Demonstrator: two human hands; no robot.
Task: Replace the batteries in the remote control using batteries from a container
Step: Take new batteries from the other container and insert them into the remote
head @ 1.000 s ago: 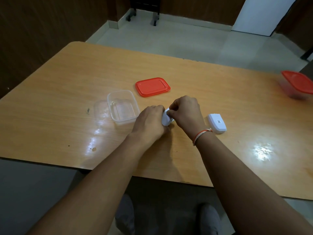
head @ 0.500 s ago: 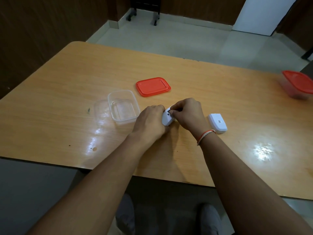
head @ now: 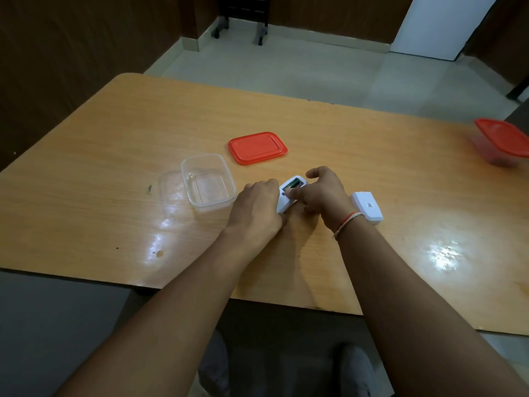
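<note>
A white remote control (head: 287, 198) lies on the wooden table (head: 114, 156) with its battery bay facing up and something green showing inside. My left hand (head: 257, 209) grips its near left side. My right hand (head: 322, 193) rests on its right side, thumb pressed on the bay, index finger raised. The white battery cover (head: 367, 207) lies just right of my right wrist. A clear plastic container (head: 207, 181) stands open to the left, and looks empty. Its red lid (head: 257, 147) lies flat behind it.
A second container with a red lid (head: 503, 141) stands at the table's far right edge. The table's near edge runs just below my forearms. Chair legs on castors (head: 240, 30) stand on the floor beyond the table.
My right hand has opened and shifted right, uncovering the remote's battery bay. The remote now lies flatter on the table. My left hand has stayed in place.
</note>
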